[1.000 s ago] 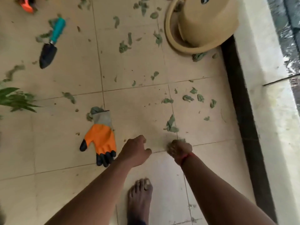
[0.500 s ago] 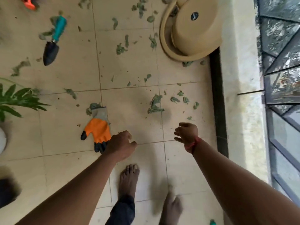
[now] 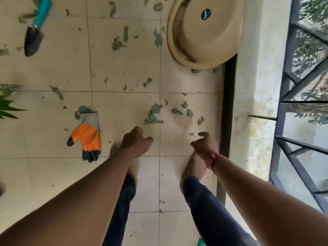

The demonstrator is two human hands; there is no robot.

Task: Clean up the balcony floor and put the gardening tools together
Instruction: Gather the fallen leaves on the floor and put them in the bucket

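Note:
Torn green leaf scraps (image 3: 153,115) lie scattered over the beige floor tiles, with a small heap just beyond my hands. My left hand (image 3: 136,142) hangs over the tiles with its fingers curled under, so its palm is hidden. My right hand (image 3: 204,146) hovers beside a few scraps, fingers loosely bent and nothing visible in them. An orange and grey gardening glove (image 3: 85,139) lies flat to the left of my left hand. A black trowel with a teal handle (image 3: 34,36) lies at the far left.
An upturned beige basin (image 3: 204,31) leans at the far right against a low wall (image 3: 252,86). A dark drain channel (image 3: 226,103) runs along that wall, with a metal grille (image 3: 305,112) beyond. Plant leaves (image 3: 7,105) poke in at the left. My legs stand below my hands.
My right hand has gone from a closed fist near the floor to loosely bent fingers. The view has shifted right and both my legs have come into sight.

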